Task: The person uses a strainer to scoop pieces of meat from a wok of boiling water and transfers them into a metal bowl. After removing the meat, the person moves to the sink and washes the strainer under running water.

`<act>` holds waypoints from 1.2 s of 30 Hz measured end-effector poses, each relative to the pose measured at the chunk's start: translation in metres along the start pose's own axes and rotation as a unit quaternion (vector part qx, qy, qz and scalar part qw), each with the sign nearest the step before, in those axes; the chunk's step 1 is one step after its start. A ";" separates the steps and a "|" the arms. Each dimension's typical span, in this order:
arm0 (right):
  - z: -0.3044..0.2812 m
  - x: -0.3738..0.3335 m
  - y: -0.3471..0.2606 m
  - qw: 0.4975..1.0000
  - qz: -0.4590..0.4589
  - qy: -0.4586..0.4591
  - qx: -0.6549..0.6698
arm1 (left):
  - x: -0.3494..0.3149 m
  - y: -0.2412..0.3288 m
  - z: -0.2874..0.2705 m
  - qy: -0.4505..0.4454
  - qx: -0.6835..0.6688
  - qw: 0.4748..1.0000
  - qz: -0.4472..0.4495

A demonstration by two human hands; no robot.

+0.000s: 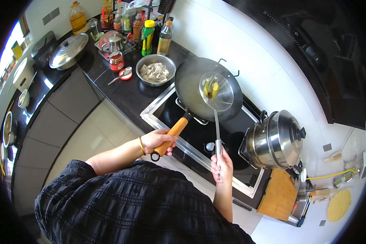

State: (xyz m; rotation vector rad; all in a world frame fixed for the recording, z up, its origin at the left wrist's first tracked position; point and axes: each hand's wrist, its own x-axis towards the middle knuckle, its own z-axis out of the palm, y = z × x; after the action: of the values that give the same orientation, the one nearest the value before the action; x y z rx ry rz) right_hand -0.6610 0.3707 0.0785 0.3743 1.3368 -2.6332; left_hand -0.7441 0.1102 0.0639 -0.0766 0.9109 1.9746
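Note:
My left hand is closed around the wooden handle of a dark wok, which sits on the left part of the stove. Cloudy, steaming liquid seems to lie in the wok. In my right hand is the metal handle of a skimmer. Its round mesh bowl is over the wok's right side and carries a few yellow-green and dark pieces, too small to name. Left of the wok stands a steel bowl with pale chunks in it.
A lidded steel steamer pot stands on the stove's right side, with a wooden board beyond it. An open red jar, a spoon and several bottles are left of the bowl. The range hood overhangs at upper right.

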 end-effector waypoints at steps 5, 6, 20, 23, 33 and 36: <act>0.016 -0.012 -0.025 0.996 -0.069 -0.034 -0.053 | -0.002 0.000 0.003 0.011 0.023 1.000 0.012; 0.019 -0.013 -0.030 0.994 -0.083 -0.038 -0.060 | -0.003 -0.001 0.004 0.014 0.030 0.999 0.015; -0.001 -0.004 -0.033 0.996 -0.052 -0.002 -0.071 | -0.005 -0.006 0.002 0.007 0.019 0.999 0.034; 0.009 -0.008 -0.031 0.995 -0.080 -0.024 -0.050 | -0.003 -0.004 -0.001 -0.004 0.009 0.999 0.033; 0.015 -0.001 0.023 0.997 -0.053 0.053 -0.029 | 0.003 -0.005 -0.008 -0.015 0.004 1.000 0.007; 0.022 0.008 0.026 0.995 -0.060 0.074 -0.023 | 0.004 -0.003 -0.007 -0.006 0.010 1.000 0.005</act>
State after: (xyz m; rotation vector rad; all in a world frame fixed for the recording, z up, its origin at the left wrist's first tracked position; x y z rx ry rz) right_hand -0.6651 0.3376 0.0684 0.5052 1.5085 -2.7122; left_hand -0.7462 0.1098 0.0561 -0.0487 0.9239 1.9733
